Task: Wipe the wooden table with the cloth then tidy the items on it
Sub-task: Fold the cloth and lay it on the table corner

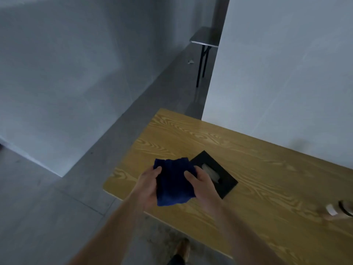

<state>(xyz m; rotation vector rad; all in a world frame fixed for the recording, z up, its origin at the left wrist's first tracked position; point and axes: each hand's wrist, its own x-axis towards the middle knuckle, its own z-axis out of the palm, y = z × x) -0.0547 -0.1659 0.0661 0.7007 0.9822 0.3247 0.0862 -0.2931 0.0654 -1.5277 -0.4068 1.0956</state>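
A grey side table (pixel 205 36) (black legs) stands on the floor (pixel 47 217) beside a white partition (pixel 286 64).

Grey walls (pixel 57 73), tiled floor (pixel 47 217); sm dark table (pixel 205 36) w/ black legs (pixel 200 67) (dim light).

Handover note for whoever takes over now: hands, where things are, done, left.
Left hand: grips the blue cloth by its left side.
Right hand: grips its right side.
Cloth is bunched between both hands over the left end of the wooden table, not spread on it.
On the table: black square box just beyond the right hand, something white in its top; small white object at the right edge, blurred.
Done: cloth in hand; wiping cannot be judged.
Left: wipe the table, then tidy the items.
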